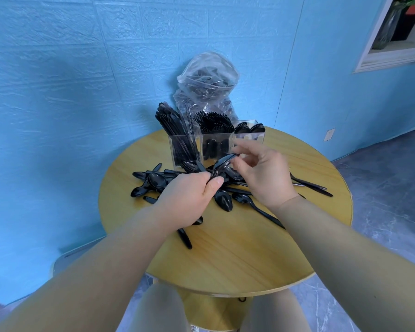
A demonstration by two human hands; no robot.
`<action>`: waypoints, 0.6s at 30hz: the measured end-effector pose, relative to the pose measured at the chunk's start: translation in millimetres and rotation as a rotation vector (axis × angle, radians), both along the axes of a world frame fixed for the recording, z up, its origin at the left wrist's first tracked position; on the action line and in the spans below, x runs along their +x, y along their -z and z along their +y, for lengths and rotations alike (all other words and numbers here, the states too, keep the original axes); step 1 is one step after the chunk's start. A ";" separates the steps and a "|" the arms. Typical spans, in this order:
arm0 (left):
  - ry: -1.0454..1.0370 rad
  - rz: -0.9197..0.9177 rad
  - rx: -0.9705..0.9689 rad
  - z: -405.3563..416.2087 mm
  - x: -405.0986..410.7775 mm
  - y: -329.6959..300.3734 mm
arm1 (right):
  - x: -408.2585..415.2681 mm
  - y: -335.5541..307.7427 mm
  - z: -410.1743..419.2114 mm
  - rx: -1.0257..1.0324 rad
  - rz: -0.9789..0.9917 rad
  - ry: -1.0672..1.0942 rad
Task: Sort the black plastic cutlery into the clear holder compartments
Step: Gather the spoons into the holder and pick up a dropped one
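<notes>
My left hand (189, 197) clamps a bunch of black plastic spoons (222, 165) over the loose pile (158, 182) on the round wooden bench (225, 248). My right hand (261, 171) pinches one bowl, likely bound for the clear three-compartment holder's (216, 144) far-right spoon slot.

Clear holder (216, 146): three transparent, square compartments in a row, upright at the far side of the table. The left compartment (183, 149) holds long black pieces standing upright and leaning left; the type cannot be told. The middle compartment (217, 147) holds black forks (212, 121), tines up and fanned out. The right compartment (248, 137) holds black spoons (249, 128), bowls up. Loose black plastic cutlery (189, 185), mostly spoons, lies in a tangled heap just in front of the holder, with a few pieces scattered to the right. One spoon (222, 164) is raised above the heap, tilted, bowl toward the holder.
</notes>
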State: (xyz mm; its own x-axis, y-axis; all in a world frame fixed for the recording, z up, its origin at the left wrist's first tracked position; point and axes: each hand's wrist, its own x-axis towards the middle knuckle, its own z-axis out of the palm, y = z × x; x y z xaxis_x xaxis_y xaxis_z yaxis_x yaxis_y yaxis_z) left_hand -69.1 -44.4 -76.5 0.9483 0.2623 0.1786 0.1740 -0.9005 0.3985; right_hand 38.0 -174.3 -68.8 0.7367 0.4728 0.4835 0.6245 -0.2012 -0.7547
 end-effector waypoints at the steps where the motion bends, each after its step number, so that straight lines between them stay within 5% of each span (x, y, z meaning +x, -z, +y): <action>1: -0.009 0.003 0.039 0.4 0.8 -0.8 | -0.8 0.7 -0.1 -0.003 -0.018 -0.021; 6: -0.132 -0.133 0.307 1.8 2.4 -1.1 | 2.0 4.4 -0.8 -0.042 -0.112 0.022; 12: -0.098 -0.145 0.309 3.1 5.3 3.5 | 2.4 7.4 -1.7 -0.113 -0.233 0.045; 18: -0.005 -0.173 0.248 1.6 1.6 10.7 | -1.3 2.7 -3.8 -0.120 -0.001 -0.047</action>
State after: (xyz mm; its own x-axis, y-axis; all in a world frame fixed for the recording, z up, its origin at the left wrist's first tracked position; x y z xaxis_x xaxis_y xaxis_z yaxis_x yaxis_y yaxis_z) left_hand -67.5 -42.8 -87.3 0.8970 0.1947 0.3967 0.1271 -0.9735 0.1903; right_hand 36.7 -178.1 -71.5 0.7121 0.5611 0.4220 0.6361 -0.2611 -0.7261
